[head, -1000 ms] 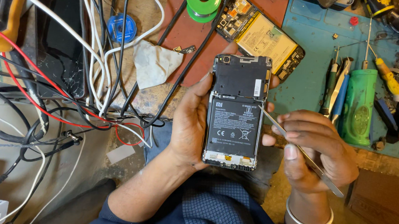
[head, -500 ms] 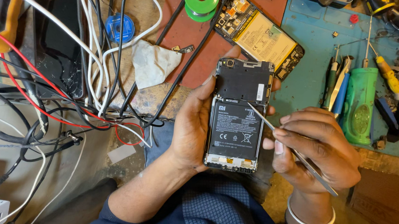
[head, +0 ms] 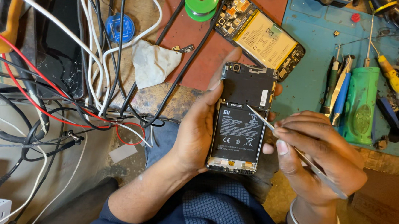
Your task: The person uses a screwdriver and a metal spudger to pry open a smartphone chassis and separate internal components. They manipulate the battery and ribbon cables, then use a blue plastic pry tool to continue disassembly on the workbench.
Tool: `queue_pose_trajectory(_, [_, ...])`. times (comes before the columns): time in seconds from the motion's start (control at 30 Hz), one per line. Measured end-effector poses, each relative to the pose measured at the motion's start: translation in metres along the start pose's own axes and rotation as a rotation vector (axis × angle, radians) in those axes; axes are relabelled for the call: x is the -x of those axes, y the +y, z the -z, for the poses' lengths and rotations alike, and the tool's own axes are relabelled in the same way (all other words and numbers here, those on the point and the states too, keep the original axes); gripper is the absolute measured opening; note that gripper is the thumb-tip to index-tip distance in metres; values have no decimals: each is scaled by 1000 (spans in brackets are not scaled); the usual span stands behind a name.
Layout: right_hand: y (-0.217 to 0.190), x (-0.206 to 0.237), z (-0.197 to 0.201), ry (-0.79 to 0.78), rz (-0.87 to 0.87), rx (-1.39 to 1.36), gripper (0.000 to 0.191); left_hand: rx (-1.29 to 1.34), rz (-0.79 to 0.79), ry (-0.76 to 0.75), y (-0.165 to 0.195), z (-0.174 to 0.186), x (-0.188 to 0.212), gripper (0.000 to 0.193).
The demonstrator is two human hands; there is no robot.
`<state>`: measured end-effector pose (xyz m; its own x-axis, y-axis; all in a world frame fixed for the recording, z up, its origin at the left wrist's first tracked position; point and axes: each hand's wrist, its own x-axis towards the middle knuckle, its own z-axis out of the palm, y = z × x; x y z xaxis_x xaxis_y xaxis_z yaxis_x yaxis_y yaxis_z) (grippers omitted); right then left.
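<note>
My left hand (head: 198,126): wrapped around opened phone (head: 243,117), back up. My right hand (head: 317,156): pinched on tweezers (head: 272,128), tip touching battery's (head: 237,133) top edge.

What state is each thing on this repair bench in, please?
Black phone: back cover off, battery exposed, held upright.
Left hand: gripping the black phone.
Right hand: pinching thin metal tweezers, tip at battery's top edge.
Second phone: opened, lying flat.
Dark-screened phone: cracked.

Head camera looks steeply down, close above the workbench (head: 185,37).
</note>
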<state>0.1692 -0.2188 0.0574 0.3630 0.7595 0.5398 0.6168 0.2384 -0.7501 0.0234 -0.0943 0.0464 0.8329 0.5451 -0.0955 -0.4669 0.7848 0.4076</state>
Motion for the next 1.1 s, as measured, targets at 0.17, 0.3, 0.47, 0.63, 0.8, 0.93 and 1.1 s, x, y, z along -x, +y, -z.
queue_pose_trajectory(0.17, [-5, 11, -3, 54, -138, -80, 14, 39, 21, 13, -2, -3, 1, 63])
queue_pose_trajectory(0.3, [3, 18, -13, 87, -65, -109, 16, 29, -46, -2, -3, -1, -1, 63])
queue_pose_trajectory(0.47, [11, 22, -19, 117, -30, -145, 18, 15, -70, 22, -6, 2, -3, 57])
queue_pose_trajectory(0.63, [20, 24, -22, 140, -6, -193, 20, 85, -81, -11, -7, 4, -4, 54])
queue_pose_trajectory(0.8, [31, 37, -26, 171, -39, -225, 23, 117, -67, -28, -5, 1, -5, 55])
queue_pose_trajectory(0.93, [40, 53, -29, 212, -127, -251, 23, 129, -27, 81, -4, 0, -6, 63])
queue_pose_trajectory(1.1, [51, 64, -32, 212, -148, -284, 21, 114, -43, -22, -10, 2, -7, 62])
